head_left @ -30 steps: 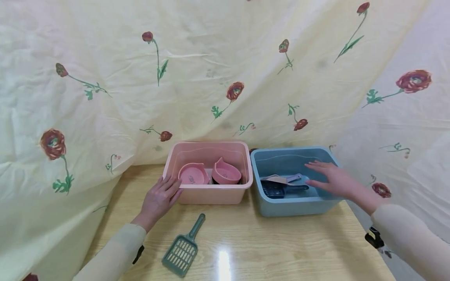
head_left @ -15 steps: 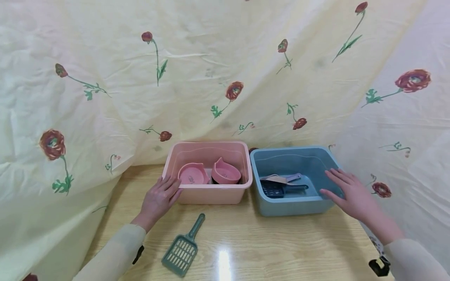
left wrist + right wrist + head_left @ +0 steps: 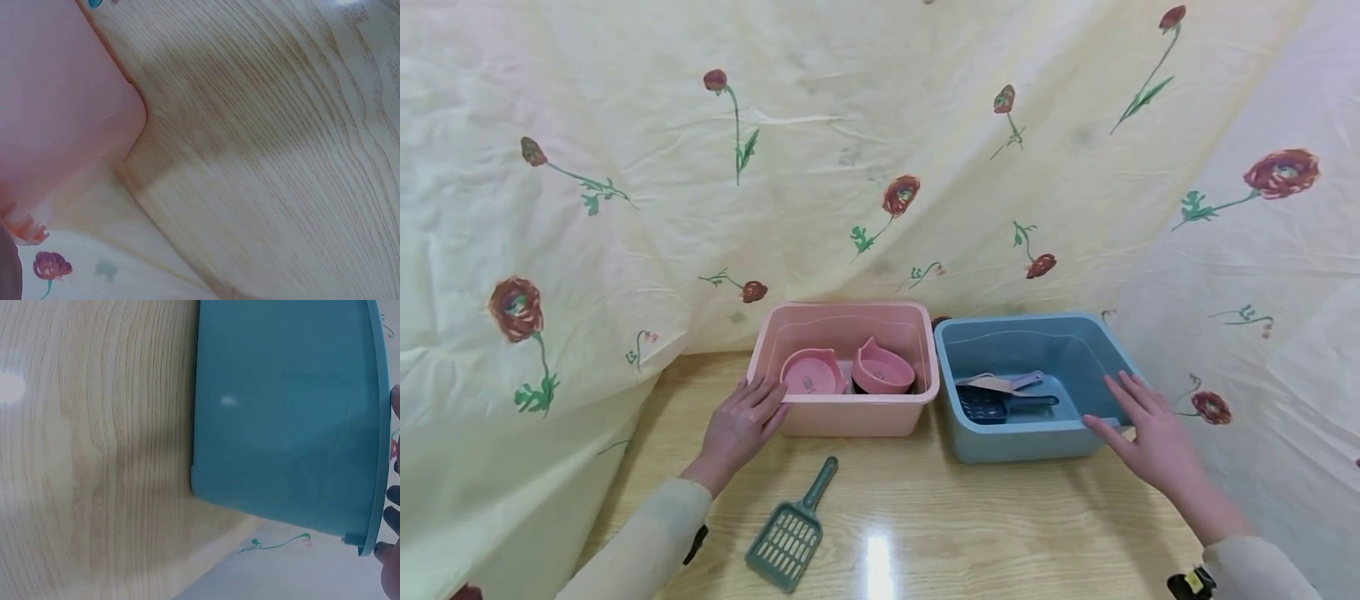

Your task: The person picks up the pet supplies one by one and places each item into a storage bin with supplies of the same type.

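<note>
My left hand (image 3: pixel 741 427) rests on the front left corner of the pink bin (image 3: pixel 850 417), fingers over the rim. Inside that bin lie two pink bowls with cat-ear rims: a left bowl (image 3: pixel 811 372) and a tilted right bowl (image 3: pixel 886 372). At the front right corner of the blue bin (image 3: pixel 1022 446), my right hand (image 3: pixel 1157 446) touches the rim, fingers spread. A dark blue litter scoop (image 3: pixel 985 404), a pale pink piece (image 3: pixel 988 382) and a lilac handle (image 3: pixel 1028 380) lie in the blue bin. The right wrist view shows fingertips along the blue bin's rim (image 3: pixel 380 425).
A grey-green slotted litter scoop (image 3: pixel 788 537) lies on the wooden table (image 3: pixel 1000 525), in front of the pink bin. The bins stand side by side against a flowered cloth (image 3: pixel 820 208) behind them. Something dark lies under the right bowl, mostly hidden.
My right hand has moved from over the inside of the blue bin, right and toward me, to its front right corner. The left hand has stayed on the pink bin.
</note>
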Demonstrator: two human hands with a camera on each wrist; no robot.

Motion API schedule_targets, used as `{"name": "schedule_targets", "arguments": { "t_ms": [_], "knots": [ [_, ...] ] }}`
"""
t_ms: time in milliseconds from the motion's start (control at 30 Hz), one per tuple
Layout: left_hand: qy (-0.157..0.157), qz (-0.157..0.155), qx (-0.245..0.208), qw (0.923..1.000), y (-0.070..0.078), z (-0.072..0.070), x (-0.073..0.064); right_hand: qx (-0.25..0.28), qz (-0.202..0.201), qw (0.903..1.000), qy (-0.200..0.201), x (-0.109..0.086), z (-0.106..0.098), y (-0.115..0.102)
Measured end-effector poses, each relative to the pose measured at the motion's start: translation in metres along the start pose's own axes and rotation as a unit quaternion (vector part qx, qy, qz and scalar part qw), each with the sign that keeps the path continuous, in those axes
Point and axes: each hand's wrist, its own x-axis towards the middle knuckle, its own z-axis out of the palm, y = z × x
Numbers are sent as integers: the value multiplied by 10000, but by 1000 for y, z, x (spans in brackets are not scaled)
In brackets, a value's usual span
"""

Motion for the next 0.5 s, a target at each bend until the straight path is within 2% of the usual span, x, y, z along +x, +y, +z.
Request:
{"name": "schedule_targets", "arguments": {
  "t_ms": [233,500],
  "knots": [
    [120,-36,47,9999,2,-1,3,236,132,9996,110,-5,5,7],
    [4,-5,69,10000,2,0,3,-174,6,9997,182,-11,16,13]
  ]
}}
